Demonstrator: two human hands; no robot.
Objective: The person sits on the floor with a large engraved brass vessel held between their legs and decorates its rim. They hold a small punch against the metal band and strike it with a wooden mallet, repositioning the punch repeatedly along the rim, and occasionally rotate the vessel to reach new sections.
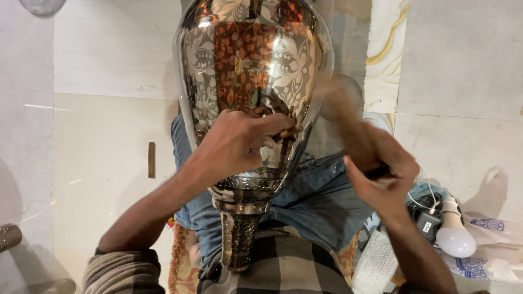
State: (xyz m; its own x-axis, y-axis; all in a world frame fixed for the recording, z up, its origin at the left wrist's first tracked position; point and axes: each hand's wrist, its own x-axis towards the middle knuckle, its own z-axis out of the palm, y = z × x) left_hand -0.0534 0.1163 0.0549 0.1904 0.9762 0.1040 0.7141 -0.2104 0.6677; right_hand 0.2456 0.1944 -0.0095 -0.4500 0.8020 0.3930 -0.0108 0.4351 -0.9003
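A large shiny metal vase [250, 65] with engraved leaf and flower patterns lies across my lap, its narrow foot [238, 234] toward me. My left hand [239, 142] rests on the lower body of the vase, fingers pinched on a small thin tool [287, 132] pressed against the metal. Just right of the vase, my right hand [381, 174] grips a wooden-handled mallet [340, 100], which is blurred with motion near the tool.
I sit on a pale tiled floor [109, 163] in blue jeans [321, 201]. A white bulb [455, 234], a dark charger with cable [427, 218] and plastic bags [490, 245] lie at the right. A small flat brown strip [151, 159] lies on the floor at the left.
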